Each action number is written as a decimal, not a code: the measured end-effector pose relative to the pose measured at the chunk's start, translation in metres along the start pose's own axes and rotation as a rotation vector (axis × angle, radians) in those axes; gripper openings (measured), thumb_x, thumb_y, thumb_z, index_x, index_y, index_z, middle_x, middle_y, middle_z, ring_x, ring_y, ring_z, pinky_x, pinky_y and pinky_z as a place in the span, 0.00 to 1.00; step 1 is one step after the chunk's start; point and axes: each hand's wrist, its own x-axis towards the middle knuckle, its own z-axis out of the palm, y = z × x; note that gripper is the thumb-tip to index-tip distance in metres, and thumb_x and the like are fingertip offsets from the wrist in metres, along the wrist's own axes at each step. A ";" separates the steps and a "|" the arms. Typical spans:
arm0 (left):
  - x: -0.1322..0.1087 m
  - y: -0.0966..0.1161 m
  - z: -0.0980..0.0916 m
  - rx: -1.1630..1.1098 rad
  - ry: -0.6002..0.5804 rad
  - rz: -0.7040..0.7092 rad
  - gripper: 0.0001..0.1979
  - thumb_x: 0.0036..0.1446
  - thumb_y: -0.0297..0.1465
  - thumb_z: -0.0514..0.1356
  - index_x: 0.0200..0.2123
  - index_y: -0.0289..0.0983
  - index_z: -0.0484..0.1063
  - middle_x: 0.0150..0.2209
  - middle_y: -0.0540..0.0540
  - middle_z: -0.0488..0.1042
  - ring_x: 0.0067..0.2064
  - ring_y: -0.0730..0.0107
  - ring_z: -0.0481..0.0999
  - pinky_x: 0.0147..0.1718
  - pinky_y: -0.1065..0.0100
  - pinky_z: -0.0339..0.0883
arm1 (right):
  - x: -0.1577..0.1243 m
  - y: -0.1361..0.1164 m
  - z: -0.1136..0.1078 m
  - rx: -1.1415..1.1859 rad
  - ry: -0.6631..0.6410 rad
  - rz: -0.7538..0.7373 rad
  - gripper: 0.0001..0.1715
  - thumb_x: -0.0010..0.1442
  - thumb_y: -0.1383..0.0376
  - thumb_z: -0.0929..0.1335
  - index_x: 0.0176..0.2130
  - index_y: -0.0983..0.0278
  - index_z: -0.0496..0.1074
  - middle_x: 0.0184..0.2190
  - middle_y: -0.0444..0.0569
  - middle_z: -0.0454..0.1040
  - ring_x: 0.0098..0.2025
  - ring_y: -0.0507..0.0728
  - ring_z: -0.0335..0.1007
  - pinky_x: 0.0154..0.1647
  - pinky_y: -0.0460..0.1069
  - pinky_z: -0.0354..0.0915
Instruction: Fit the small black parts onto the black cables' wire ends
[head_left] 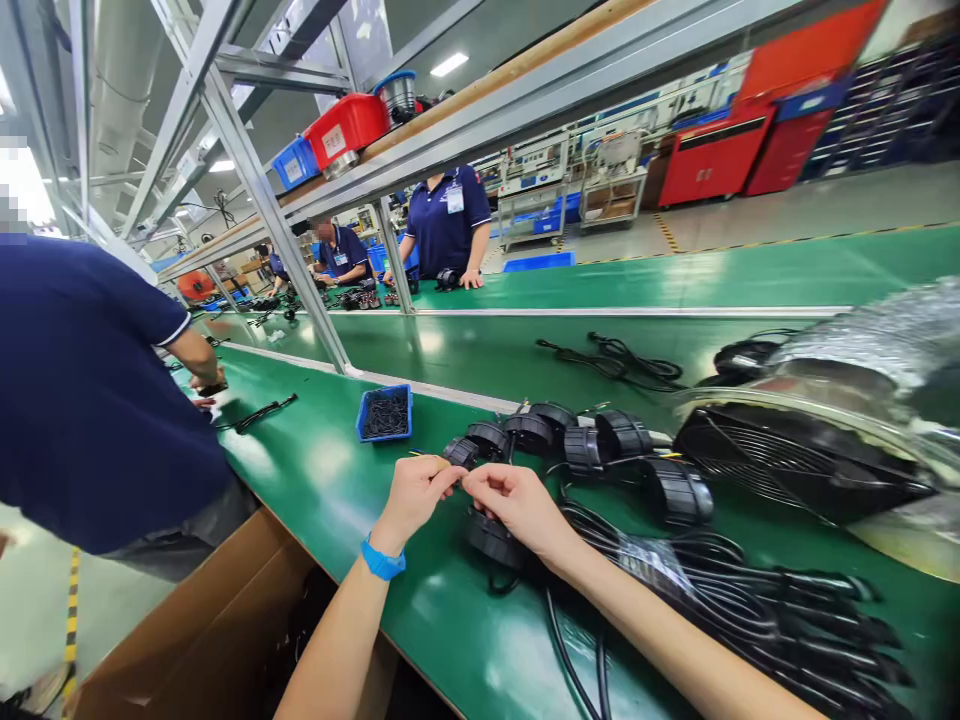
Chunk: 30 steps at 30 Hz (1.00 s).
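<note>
Because whatever lies between the fingertips is too small to make out, I can only read the grip by its shape: the left hand (421, 492) and the right hand (519, 508) each have thumb and finger drawn narrow, tips nearly meeting. What they pinch, if anything, I cannot tell; bringing both tips together looks right for fine work needing support from two sides. My nearest black housing (491, 540) sits on the desk (319, 455) just below the right hand, partly hidden by it; whether they touch is unclear. Beyond the hands, the group of round housings (529, 433) stands close together along the desk's far edge, which I judge keeps them within reach while leaving the near side free. The blue bin (386, 437) stands ahead of the left hand, its walls gathering small black pieces (387, 408) that would otherwise scatter. To my right, clear wrap (654, 562) binds the cable bundle (731, 590), presumably to stop the long leads tangling beside the right forearm.
</note>
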 end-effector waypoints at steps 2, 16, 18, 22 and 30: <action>0.000 0.002 -0.001 -0.040 -0.001 -0.007 0.20 0.62 0.41 0.60 0.23 0.35 0.76 0.21 0.49 0.71 0.24 0.76 0.69 0.25 0.73 0.64 | 0.000 0.000 0.000 -0.003 0.012 -0.006 0.25 0.48 0.45 0.72 0.25 0.66 0.74 0.18 0.44 0.69 0.20 0.49 0.59 0.22 0.46 0.56; 0.011 0.006 -0.002 -0.558 0.008 -0.319 0.26 0.38 0.46 0.74 0.31 0.29 0.75 0.23 0.48 0.73 0.24 0.75 0.73 0.28 0.69 0.71 | 0.007 0.015 -0.004 0.014 0.050 0.004 0.37 0.41 0.42 0.77 0.40 0.66 0.79 0.26 0.52 0.79 0.26 0.57 0.74 0.31 0.50 0.72; 0.012 0.006 -0.005 -0.582 0.049 -0.339 0.28 0.35 0.45 0.75 0.32 0.29 0.75 0.23 0.49 0.73 0.24 0.75 0.73 0.27 0.69 0.70 | 0.008 0.020 -0.004 0.042 0.057 0.031 0.43 0.38 0.43 0.78 0.47 0.67 0.76 0.26 0.52 0.80 0.29 0.60 0.77 0.35 0.52 0.74; 0.009 0.009 -0.008 -0.618 -0.023 -0.367 0.32 0.34 0.43 0.77 0.39 0.29 0.75 0.26 0.49 0.74 0.24 0.75 0.74 0.27 0.69 0.71 | 0.007 0.023 -0.003 0.035 0.079 0.051 0.45 0.38 0.45 0.78 0.50 0.65 0.73 0.27 0.50 0.80 0.31 0.61 0.78 0.38 0.53 0.75; 0.005 -0.003 -0.005 -0.639 -0.207 -0.325 0.35 0.39 0.41 0.75 0.49 0.30 0.73 0.29 0.47 0.76 0.26 0.75 0.75 0.31 0.68 0.71 | 0.010 0.029 -0.005 -0.057 0.050 0.044 0.44 0.41 0.45 0.76 0.52 0.61 0.69 0.28 0.50 0.81 0.35 0.65 0.80 0.40 0.57 0.76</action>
